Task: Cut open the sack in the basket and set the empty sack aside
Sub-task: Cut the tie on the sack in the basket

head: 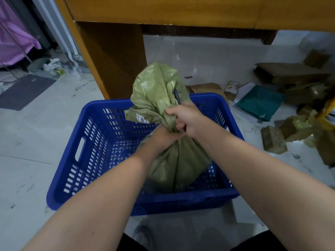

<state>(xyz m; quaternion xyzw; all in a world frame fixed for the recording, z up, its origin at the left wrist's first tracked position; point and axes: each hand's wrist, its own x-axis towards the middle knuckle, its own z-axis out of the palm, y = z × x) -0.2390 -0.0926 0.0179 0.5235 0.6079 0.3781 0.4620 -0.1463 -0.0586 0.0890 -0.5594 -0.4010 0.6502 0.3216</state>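
A green woven sack (177, 165) stands upright in a blue perforated plastic basket (90, 151) on the floor. Its bunched top flares up above the tied neck and bears a small white label (142, 119). My left hand (164, 137) grips the neck of the sack from the left. My right hand (186, 118) is closed at the neck from the right, holding a dark tool (177, 96) whose end sticks up against the sack's top; whether it is a knife or scissors is unclear.
A wooden desk leg (112, 58) stands just behind the basket. Flattened cardboard boxes (293, 73), a teal mailer bag (261, 102) and brown packets (273, 139) litter the floor at right. A dark mat (27, 91) lies at left on the tiled floor.
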